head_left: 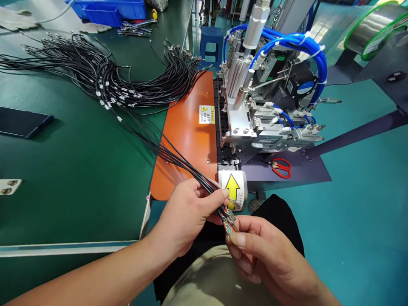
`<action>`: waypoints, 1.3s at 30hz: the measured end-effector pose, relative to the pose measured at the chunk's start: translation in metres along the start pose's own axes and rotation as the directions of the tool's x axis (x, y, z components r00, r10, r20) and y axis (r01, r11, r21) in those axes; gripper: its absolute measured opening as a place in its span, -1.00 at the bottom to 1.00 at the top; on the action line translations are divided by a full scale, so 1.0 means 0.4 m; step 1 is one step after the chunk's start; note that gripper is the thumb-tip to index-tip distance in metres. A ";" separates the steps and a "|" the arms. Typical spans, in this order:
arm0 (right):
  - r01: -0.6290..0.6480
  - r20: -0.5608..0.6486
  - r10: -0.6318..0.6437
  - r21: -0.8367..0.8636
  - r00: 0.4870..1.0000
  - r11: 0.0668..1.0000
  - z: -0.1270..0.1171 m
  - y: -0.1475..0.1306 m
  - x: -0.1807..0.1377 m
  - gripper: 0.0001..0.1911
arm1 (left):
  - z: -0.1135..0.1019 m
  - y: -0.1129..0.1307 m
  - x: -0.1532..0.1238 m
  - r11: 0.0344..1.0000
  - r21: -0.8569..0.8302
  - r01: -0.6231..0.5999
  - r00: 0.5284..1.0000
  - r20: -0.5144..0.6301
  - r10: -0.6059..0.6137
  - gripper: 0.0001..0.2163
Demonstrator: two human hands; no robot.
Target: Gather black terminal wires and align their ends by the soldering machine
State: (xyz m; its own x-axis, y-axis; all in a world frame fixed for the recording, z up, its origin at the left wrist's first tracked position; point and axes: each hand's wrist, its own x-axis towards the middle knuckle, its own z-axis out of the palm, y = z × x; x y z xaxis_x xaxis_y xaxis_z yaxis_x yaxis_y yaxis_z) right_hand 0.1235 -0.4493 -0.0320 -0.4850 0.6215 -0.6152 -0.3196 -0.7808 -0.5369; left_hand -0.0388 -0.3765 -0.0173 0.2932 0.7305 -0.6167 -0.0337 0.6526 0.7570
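My left hand (194,210) is closed around several black cables (178,159), thumb on top, near the cables' ends. Past its grip stick out the cable ends (228,221), with coloured wires and small metal connectors. My right hand (258,244) pinches one of these connector ends between thumb and forefinger; the other fingers curl beneath. The held cables run back over the orange plate (188,127) to a large bundle of black cables (105,80) with white labels on the green table (79,182).
A machine with metal cylinders (242,89) and blue air tubes (302,40) stands at the right. Red-handled scissors (282,168) lie on its base. A phone (24,122), blue bins (108,12) and a solder wire spool (376,32) are also around.
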 end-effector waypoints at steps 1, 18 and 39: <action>0.005 0.004 -0.005 0.014 1.000 1.000 0.000 -0.001 0.000 -0.66 | 0.000 0.000 -0.001 1.000 -0.002 0.000 1.000 -0.002 0.000 -0.68; 0.073 0.012 -0.072 -0.283 0.997 0.956 -0.018 -0.005 -0.004 -0.55 | -0.006 -0.008 0.002 0.999 -0.038 -0.013 1.000 0.026 0.014 -0.61; 0.298 -0.278 -0.493 -0.526 0.824 0.796 0.008 -0.060 0.023 -0.38 | -0.017 0.000 -0.001 0.986 -0.161 0.045 0.992 0.120 -0.026 -0.63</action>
State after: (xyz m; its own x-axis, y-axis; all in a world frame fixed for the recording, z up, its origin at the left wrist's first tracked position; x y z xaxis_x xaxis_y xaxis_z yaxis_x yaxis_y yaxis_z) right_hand 0.1241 -0.4252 -0.0231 -0.0157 0.9149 -0.4033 0.0289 -0.4027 -0.9149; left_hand -0.0455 -0.3754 -0.0185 0.4063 0.6840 -0.6059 -0.1738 0.7088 0.6836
